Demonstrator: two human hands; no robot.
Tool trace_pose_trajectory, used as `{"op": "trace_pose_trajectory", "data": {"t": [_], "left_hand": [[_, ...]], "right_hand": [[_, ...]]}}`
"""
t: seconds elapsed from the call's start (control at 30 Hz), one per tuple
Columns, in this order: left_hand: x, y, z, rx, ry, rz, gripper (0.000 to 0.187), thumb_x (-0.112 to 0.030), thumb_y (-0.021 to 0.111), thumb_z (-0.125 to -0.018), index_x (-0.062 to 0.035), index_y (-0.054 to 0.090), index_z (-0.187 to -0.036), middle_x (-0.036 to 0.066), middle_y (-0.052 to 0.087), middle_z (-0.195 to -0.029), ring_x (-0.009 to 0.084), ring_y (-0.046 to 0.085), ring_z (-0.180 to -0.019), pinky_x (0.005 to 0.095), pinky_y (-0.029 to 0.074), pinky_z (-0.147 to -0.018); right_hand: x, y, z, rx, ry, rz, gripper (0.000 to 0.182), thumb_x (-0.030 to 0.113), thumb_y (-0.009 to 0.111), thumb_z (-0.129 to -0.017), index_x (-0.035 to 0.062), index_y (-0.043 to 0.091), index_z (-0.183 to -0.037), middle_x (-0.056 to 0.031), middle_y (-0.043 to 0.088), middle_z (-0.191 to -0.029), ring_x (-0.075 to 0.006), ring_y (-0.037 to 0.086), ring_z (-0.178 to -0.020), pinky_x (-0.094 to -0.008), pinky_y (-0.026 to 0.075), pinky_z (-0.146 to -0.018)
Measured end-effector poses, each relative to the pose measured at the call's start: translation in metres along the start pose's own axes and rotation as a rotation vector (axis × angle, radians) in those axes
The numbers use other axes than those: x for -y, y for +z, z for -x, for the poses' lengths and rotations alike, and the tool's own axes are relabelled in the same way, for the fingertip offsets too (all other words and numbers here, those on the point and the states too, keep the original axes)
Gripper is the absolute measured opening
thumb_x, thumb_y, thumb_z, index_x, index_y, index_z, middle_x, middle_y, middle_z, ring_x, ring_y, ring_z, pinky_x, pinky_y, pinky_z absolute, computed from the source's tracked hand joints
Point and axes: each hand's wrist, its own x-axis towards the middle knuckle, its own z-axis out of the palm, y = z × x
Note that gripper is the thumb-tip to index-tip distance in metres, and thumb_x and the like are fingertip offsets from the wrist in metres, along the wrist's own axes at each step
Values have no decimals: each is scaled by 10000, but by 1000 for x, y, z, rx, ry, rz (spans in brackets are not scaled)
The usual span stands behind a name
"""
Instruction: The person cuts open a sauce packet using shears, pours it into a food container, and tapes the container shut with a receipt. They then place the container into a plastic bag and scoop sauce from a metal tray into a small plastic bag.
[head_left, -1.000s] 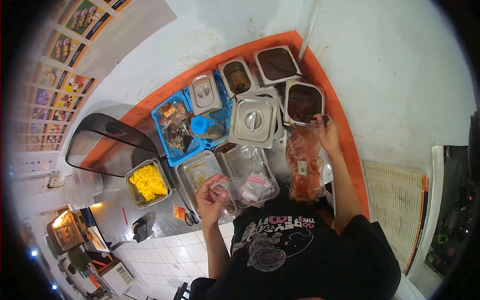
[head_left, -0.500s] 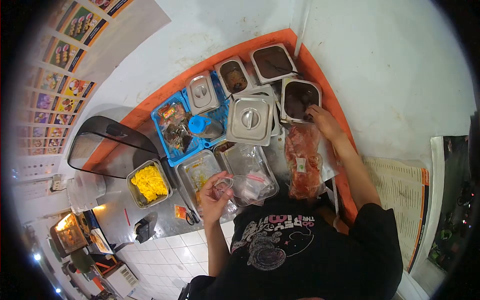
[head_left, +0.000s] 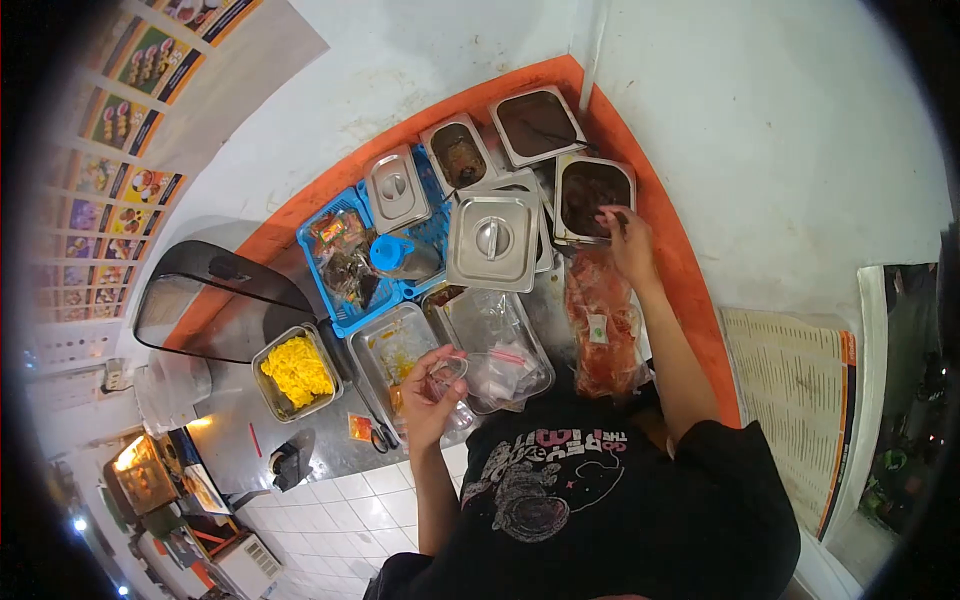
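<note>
Over the dark sauce pan (head_left: pixel 590 190), right hand (head_left: pixel 628 240) pinches something, perhaps a spoon; left hand (head_left: pixel 432 385) grips a clear bag (head_left: pixel 452 375).

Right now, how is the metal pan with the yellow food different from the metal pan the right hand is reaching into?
The pan with yellow food is heaped with bright yellow pieces; the pan with dark sauce holds something dark brown. The yellow one sits alone at the near left of the counter; the dark one sits far back by the orange edge, among other pans. The right hand touches only the dark one. Both are open, lidless steel pans.
</note>
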Motion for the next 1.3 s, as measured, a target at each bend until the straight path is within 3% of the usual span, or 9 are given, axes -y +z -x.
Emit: {"op": "trace_pose_trajectory", "data": {"t": [0.07, 0.1, 0.3, 0.47, 0.73, 0.8, 0.93, 1.0, 1.3], "left_hand": [[-2, 0, -1, 12, 9, -11, 550, -92, 785, -803, 16, 555, -1290, 149, 648, -1171, 104, 610, -838, 247, 518, -736], [-3, -1, -1, 17, 15, -13, 546, -88, 781, -805, 16, 555, -1291, 149, 648, -1171, 101, 608, -830, 245, 518, -731], [-2, -5, 0, -10, 15, -8, 540, -73, 774, -805, 19, 555, -1291, 152, 648, -1169, 84, 596, -787, 234, 510, -715], [2, -6, 2, -23, 24, -9, 541, -70, 777, -799, 21, 561, -1287, 154, 649, -1161, 77, 582, -761, 230, 505, -707], [-1, 2, 0, 1, 1, -22, 546, -81, 785, -793, 11, 567, -1285, 148, 649, -1161, 79, 580, -797, 231, 504, -712], [-2, 0, 0, 3, 6, -27, 543, -78, 784, -793, 11, 567, -1283, 149, 647, -1166, 79, 580, -797, 231, 505, -713], [1, -3, 2, -21, 1, -24, 536, -66, 779, -793, 18, 566, -1279, 150, 644, -1179, 78, 579, -792, 230, 506, -713], [2, -3, 0, -13, 3, -20, 537, -62, 777, -793, 17, 566, -1280, 149, 644, -1180, 79, 582, -796, 230, 506, -716], [-1, 4, -1, 14, -10, -44, 555, -71, 790, -788, 10, 565, -1289, 144, 644, -1180, 88, 596, -848, 229, 500, -733]], "right_hand": [[5, 2, -8, 74, -399, 236, 166, 63, 522, -974, -59, 616, -1035, -202, 667, -1016, -326, 671, -955, -374, 524, -831], [8, 0, -8, 72, -400, 230, 166, 63, 522, -974, -59, 616, -1035, -202, 667, -1016, -326, 671, -955, -374, 524, -831], [-9, -27, 0, 127, -386, 468, 155, 47, 518, -963, -64, 603, -1030, -206, 648, -1010, -345, 653, -963, -380, 518, -832], [2, -23, 17, -38, 70, 158, 206, 133, 519, -1000, -45, 619, -1023, -172, 701, -889, -265, 699, -843, -335, 523, -758], [-6, 7, 0, -64, -125, 0, 219, 146, 509, -1012, -29, 631, -1062, -184, 708, -956, -243, 702, -905, -332, 520, -798], [-1, -7, -5, -57, -389, 325, 202, 122, 510, -1008, -31, 626, -1069, -198, 694, -1017, -250, 698, -928, -342, 517, -815], [-20, -22, 3, 15, -298, 338, 204, 113, 516, -1004, -43, 628, -1073, -213, 677, -1051, -261, 695, -932, -356, 515, -820], [-32, -19, 8, -54, -26, 37, 237, 143, 528, -1008, -59, 629, -1079, -200, 669, -1071, -242, 694, -945, -346, 522, -825], [-15, -1, 21, 59, 15, -116, 288, 205, 541, -1012, -65, 631, -1056, -142, 697, -975, -196, 692, -945, -309, 532, -810]]}}
